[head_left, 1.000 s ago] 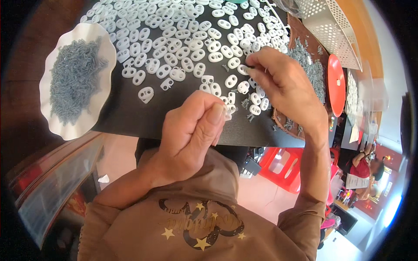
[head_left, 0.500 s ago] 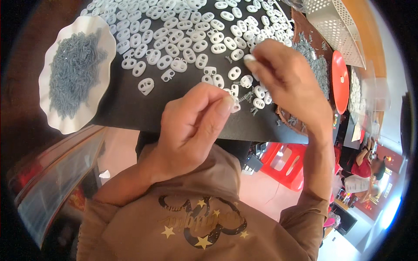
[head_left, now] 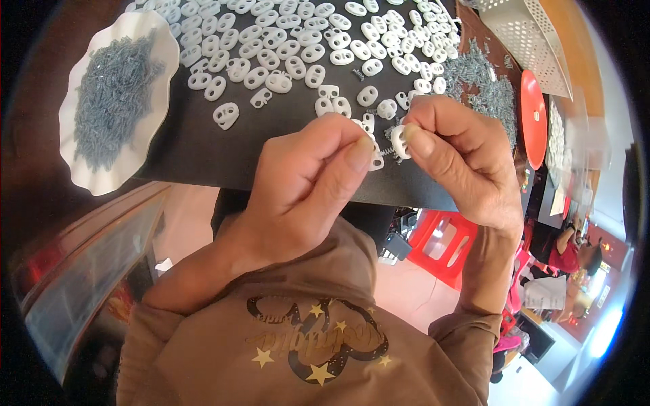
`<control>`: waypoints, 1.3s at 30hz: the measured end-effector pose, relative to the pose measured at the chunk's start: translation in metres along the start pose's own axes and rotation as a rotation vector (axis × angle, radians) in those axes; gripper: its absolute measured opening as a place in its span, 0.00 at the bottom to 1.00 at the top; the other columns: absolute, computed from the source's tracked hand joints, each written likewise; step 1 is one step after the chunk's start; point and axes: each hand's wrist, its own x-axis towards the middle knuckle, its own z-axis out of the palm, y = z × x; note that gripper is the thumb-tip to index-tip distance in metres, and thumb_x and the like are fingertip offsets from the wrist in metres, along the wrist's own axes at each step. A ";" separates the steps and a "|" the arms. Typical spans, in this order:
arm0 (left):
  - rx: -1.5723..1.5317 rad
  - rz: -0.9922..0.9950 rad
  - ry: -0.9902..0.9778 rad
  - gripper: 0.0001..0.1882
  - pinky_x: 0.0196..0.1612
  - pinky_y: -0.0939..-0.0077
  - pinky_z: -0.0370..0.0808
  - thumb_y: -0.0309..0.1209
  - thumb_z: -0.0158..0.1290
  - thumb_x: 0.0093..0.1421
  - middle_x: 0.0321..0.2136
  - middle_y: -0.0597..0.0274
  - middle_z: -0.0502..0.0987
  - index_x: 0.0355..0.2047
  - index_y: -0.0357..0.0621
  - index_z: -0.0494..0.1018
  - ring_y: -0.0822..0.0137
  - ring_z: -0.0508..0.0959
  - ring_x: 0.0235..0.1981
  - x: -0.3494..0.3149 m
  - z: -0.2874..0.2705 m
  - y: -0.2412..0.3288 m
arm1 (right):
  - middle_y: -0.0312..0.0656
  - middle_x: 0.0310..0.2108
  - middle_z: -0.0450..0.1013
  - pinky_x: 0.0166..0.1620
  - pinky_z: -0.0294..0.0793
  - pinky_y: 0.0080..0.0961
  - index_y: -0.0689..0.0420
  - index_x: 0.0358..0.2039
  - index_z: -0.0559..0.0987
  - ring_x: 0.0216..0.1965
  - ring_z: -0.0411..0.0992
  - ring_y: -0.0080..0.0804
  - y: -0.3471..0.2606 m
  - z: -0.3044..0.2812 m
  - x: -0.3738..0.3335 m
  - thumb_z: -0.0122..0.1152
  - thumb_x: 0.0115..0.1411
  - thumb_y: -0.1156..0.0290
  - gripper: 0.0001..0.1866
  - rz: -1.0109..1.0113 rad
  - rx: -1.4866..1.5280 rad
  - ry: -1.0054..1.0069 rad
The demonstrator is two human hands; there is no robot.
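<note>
One white toggle (head_left: pixel 399 143), clamped in your right hand (head_left: pixel 470 162), swings within reach of your left hand (head_left: pixel 305 183) — fingertips together, contents hidden — right of the dish (head_left: pixel 161 95).

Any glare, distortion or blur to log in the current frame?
Head view: a bright strip glares at far right; head view: fisheye bends the perforated panel, corners black; head view: left hand and right hand fairly crisp, distant person soft.

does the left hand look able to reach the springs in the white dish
Probably yes: the springs lie uncovered and nothing visibly blocks the left hand, though its pinch on a white piece would need opening.
</note>
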 end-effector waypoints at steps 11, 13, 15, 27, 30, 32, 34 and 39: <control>0.102 0.061 0.028 0.07 0.20 0.81 0.60 0.26 0.48 0.65 0.14 0.67 0.64 0.30 0.35 0.69 0.80 0.61 0.16 0.002 0.000 0.001 | 0.31 0.18 0.63 0.25 0.58 0.19 0.63 0.29 0.74 0.22 0.58 0.17 0.004 0.004 0.002 0.57 0.63 0.73 0.07 0.014 0.050 0.064; 0.106 0.067 0.021 0.07 0.19 0.80 0.60 0.26 0.48 0.65 0.13 0.66 0.65 0.30 0.35 0.69 0.80 0.62 0.16 0.003 -0.001 0.001 | 0.31 0.19 0.63 0.25 0.58 0.19 0.63 0.29 0.73 0.22 0.58 0.17 0.002 0.004 0.002 0.57 0.63 0.73 0.07 0.024 0.061 0.073; 0.101 0.066 0.021 0.07 0.19 0.80 0.60 0.26 0.48 0.65 0.13 0.66 0.65 0.30 0.35 0.69 0.79 0.62 0.16 0.003 -0.001 0.000 | 0.31 0.19 0.63 0.25 0.59 0.19 0.63 0.29 0.74 0.23 0.58 0.17 0.001 0.005 0.002 0.57 0.62 0.73 0.07 0.022 0.050 0.086; 0.166 0.107 0.014 0.09 0.23 0.86 0.58 0.29 0.46 0.67 0.17 0.74 0.66 0.31 0.36 0.70 0.84 0.61 0.20 0.003 -0.002 -0.003 | 0.30 0.23 0.62 0.26 0.51 0.14 0.65 0.30 0.72 0.23 0.54 0.14 0.000 0.008 0.001 0.53 0.63 0.73 0.08 -0.035 -0.037 0.068; 0.183 0.116 0.011 0.10 0.23 0.86 0.58 0.30 0.47 0.67 0.18 0.73 0.67 0.31 0.36 0.70 0.83 0.62 0.20 0.002 -0.002 -0.001 | 0.30 0.23 0.62 0.26 0.51 0.14 0.65 0.30 0.72 0.23 0.55 0.14 0.001 0.010 0.000 0.53 0.64 0.73 0.08 -0.039 -0.042 0.082; 0.179 0.099 0.010 0.10 0.23 0.86 0.59 0.30 0.47 0.67 0.18 0.73 0.67 0.31 0.36 0.70 0.83 0.62 0.20 0.002 -0.002 -0.001 | 0.30 0.23 0.62 0.26 0.51 0.14 0.65 0.30 0.72 0.23 0.55 0.14 0.002 0.011 0.000 0.53 0.64 0.73 0.08 -0.043 -0.044 0.089; 0.180 0.111 0.015 0.10 0.24 0.85 0.60 0.30 0.47 0.67 0.18 0.73 0.67 0.31 0.36 0.70 0.83 0.62 0.20 0.002 -0.002 -0.002 | 0.30 0.24 0.63 0.26 0.52 0.14 0.65 0.30 0.72 0.23 0.55 0.14 0.001 0.011 -0.001 0.53 0.64 0.73 0.08 -0.047 -0.046 0.096; 0.172 0.163 0.045 0.08 0.19 0.75 0.63 0.25 0.49 0.64 0.13 0.59 0.66 0.27 0.37 0.67 0.71 0.66 0.14 0.005 0.000 -0.003 | 0.30 0.25 0.64 0.27 0.53 0.13 0.65 0.31 0.72 0.25 0.56 0.14 0.002 0.012 -0.002 0.54 0.63 0.74 0.07 -0.031 -0.044 0.108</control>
